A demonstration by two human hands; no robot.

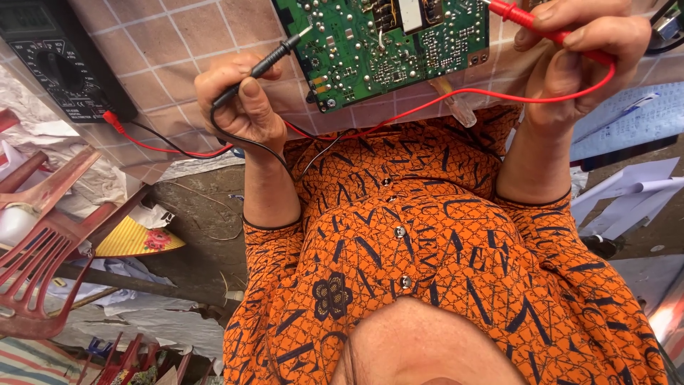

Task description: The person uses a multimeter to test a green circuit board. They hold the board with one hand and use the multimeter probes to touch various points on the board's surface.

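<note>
My left hand (242, 107) grips a black test probe (274, 57), and its metal tip touches the left edge of a green circuit board (385, 50). That board lies on the tiled tabletop (164, 43). At the board's right side, my right hand (584, 64) holds a red test probe (541, 25) with its tip pointing toward the upper board. The red lead (456, 96) loops from this probe under the board toward a black multimeter (53, 60) at the far left. A black lead (235, 139) hangs below my left hand.
My orange patterned shirt (427, 242) fills the lower middle. A red plastic chair (43, 242) stands at the lower left beside a yellow fan (135, 239). White papers (627, 189) and a blue-lined sheet (634, 117) lie at the right. A clear plastic handle (456, 107) sticks out below the board.
</note>
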